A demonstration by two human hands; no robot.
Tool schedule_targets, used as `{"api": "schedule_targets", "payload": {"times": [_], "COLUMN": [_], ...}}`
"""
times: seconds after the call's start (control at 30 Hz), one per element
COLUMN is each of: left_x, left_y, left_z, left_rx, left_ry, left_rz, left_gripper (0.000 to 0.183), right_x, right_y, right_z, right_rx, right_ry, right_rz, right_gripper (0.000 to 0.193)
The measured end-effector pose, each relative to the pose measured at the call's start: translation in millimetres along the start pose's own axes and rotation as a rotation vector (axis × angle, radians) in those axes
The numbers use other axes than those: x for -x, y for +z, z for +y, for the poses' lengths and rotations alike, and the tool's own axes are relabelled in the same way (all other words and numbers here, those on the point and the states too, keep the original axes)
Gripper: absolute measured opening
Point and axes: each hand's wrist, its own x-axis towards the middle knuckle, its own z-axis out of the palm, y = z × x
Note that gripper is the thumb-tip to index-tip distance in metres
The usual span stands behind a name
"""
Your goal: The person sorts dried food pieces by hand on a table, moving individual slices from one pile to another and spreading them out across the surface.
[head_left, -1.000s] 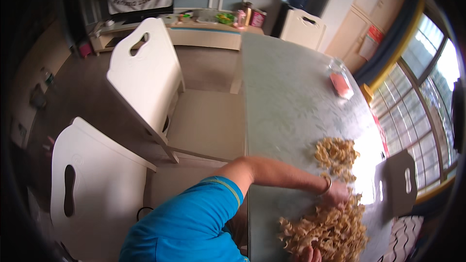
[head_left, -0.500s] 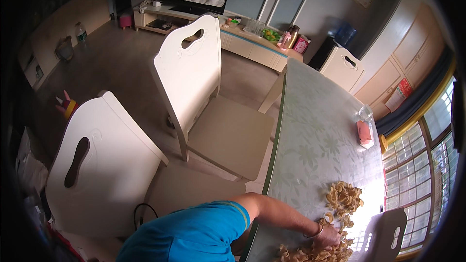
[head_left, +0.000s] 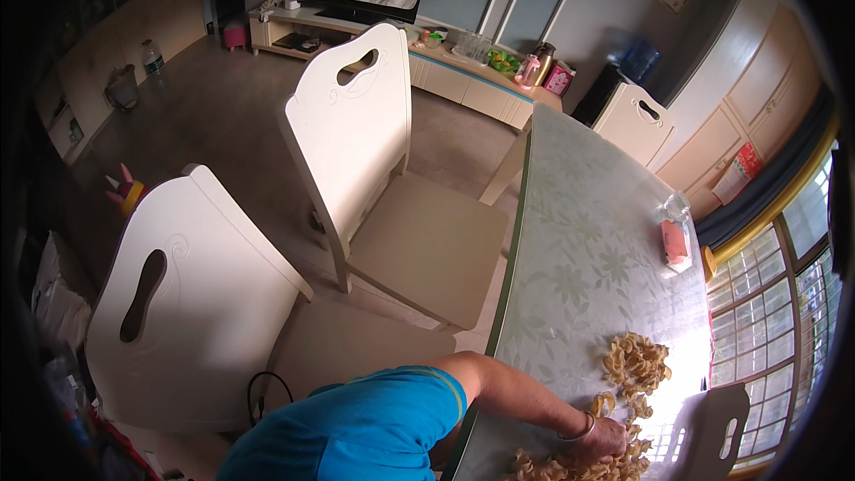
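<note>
My left hand [head_left: 605, 440], with a pale band at its wrist, is down among curled tan pieces [head_left: 545, 466] at the near end of the table. They look like dried food, but their exact kind is unclear. Its fingers are bent downward and closed; whatever is between them is hidden. A separate heap of tan pieces [head_left: 636, 363] lies just beyond, with a few loose curls [head_left: 603, 404] between the heap and my hand. My left arm, in a blue sleeve [head_left: 356, 423], reaches across the table's left edge. My right hand does not show.
The table [head_left: 570, 276] has a leaf-patterned top. Farther along it stand a pink-and-white packet [head_left: 674, 242] and a clear glass container [head_left: 677, 207]. White chairs [head_left: 356, 116] [head_left: 187, 321] line the left side; another chair [head_left: 717, 432] is at the right edge, near the window.
My left hand has dipped slightly lower into the tan pieces, uncovering a looped curl beside it. The whole view has shifted a little; the far heap looks the same.
</note>
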Motion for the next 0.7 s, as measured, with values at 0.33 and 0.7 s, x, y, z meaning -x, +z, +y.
{"api": "schedule_targets", "payload": {"times": [0.33, 0.7], "left_x": [10, 8], "left_y": [-21, -28], "left_z": [27, 32], "left_rx": [0.031, 0.092], "left_ry": [-0.033, -0.068], "left_rz": [0.025, 0.069], "left_gripper": [0.021, 0.017], "right_x": [-6, -6], "right_y": [1, 1], "right_z": [2, 4], "right_rx": [0.002, 0.007], "right_ry": [-0.016, -0.011], "right_rz": [0.007, 0.015], "right_gripper": [0.043, 0.043]}}
